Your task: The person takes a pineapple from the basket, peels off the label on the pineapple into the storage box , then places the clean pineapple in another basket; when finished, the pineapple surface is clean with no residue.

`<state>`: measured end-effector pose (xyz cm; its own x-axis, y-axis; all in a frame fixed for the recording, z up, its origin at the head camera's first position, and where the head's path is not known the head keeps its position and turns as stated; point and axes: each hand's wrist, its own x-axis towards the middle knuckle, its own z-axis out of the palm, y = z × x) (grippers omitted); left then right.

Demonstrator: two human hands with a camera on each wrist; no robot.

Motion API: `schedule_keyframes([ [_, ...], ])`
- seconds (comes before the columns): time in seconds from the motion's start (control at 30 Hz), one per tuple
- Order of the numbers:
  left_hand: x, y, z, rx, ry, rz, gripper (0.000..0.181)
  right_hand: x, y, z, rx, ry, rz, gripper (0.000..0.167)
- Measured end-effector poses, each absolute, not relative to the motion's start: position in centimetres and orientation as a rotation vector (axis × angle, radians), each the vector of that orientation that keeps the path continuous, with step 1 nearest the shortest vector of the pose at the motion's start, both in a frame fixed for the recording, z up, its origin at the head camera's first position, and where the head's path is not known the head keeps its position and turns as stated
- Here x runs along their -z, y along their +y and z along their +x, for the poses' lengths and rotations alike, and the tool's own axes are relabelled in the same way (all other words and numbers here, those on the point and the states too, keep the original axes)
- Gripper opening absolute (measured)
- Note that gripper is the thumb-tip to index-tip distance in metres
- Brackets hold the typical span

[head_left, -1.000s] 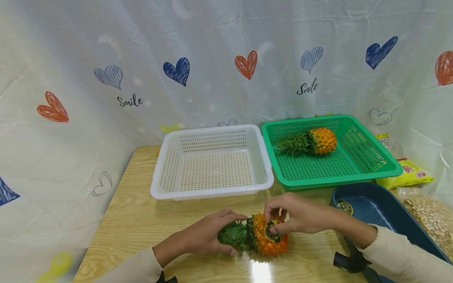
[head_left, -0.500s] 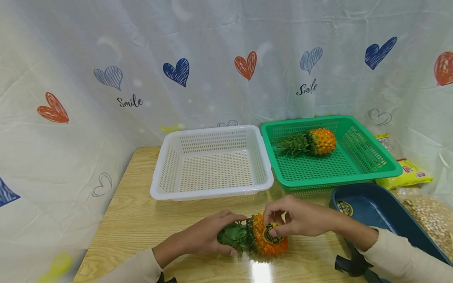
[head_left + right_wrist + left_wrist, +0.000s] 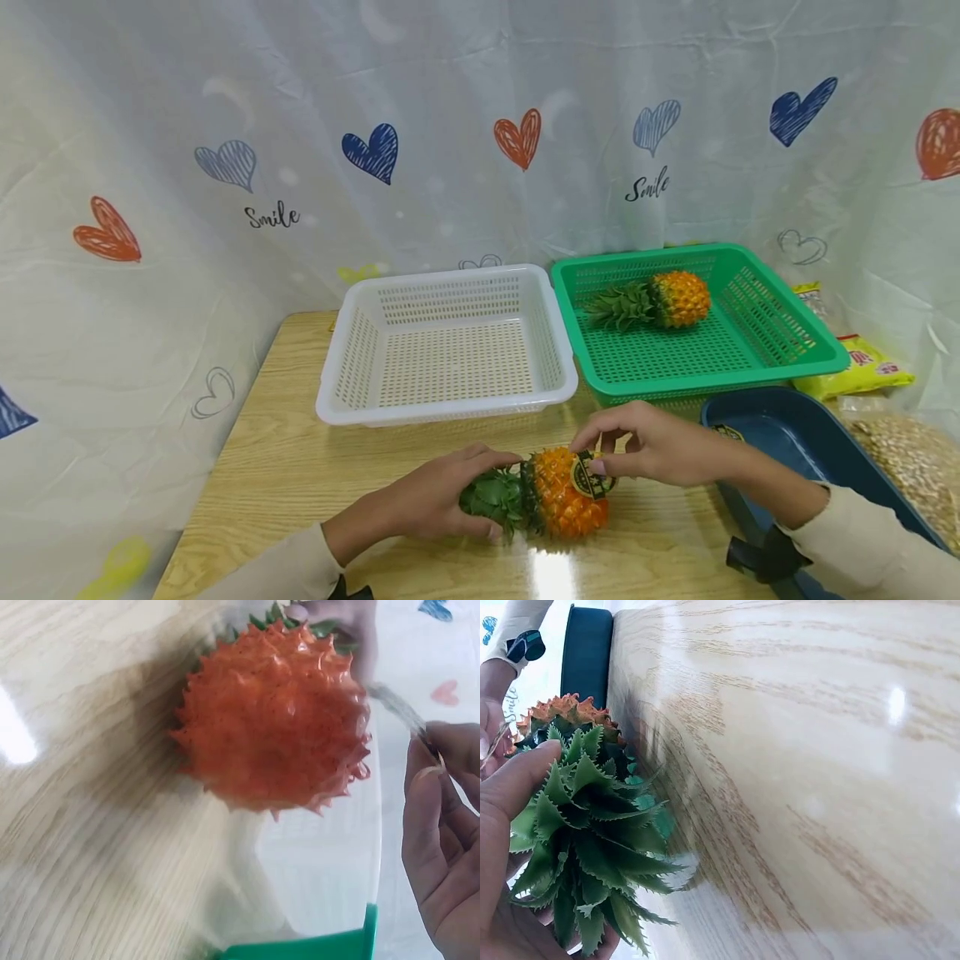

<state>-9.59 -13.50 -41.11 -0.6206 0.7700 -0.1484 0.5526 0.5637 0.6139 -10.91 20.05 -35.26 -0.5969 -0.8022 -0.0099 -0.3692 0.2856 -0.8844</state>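
Observation:
A small orange pineapple (image 3: 562, 508) lies on its side on the wooden table, its green crown (image 3: 585, 840) pointing left. My left hand (image 3: 442, 496) holds it around the crown, with the thumb near the base of the leaves. Between thumb and fingertips, my right hand (image 3: 652, 446) pinches the edge of a round black-and-gold sticker (image 3: 588, 477). The right wrist view shows the sticker edge-on, lifted off the spiky fruit at the pinched side; whether its far edge still touches the fruit is hard to tell.
Behind the hands stand a white plastic basket (image 3: 450, 408) and a green basket (image 3: 720, 379), the latter with a second pineapple (image 3: 678, 300). At right are a dark blue tray (image 3: 780, 417), a yellow packet (image 3: 862, 371) and a clear bag of pale pieces (image 3: 907, 462).
My right hand has moved right and slightly up, drawing the sticker toward the right side of the pineapple. The left hand and the fruit have stayed nearly still.

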Motion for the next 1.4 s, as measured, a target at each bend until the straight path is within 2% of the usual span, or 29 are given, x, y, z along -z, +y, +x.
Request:
schedule_keyframes([
  [0.9,41.0,-13.5,-9.8,-0.741,2.386,1.042,0.08,36.9,25.7,-11.6,1.325,2.135,-0.905,0.025],
  [1.17,41.2,-13.5,-9.8,-0.754,2.38,1.041,0.081,37.1,27.6,-11.9,1.354,2.074,-0.986,0.026],
  [1.4,41.4,-13.7,-9.8,-0.768,2.379,1.047,0.081,37.5,29.1,-11.7,1.409,1.958,-0.951,0.026],
])
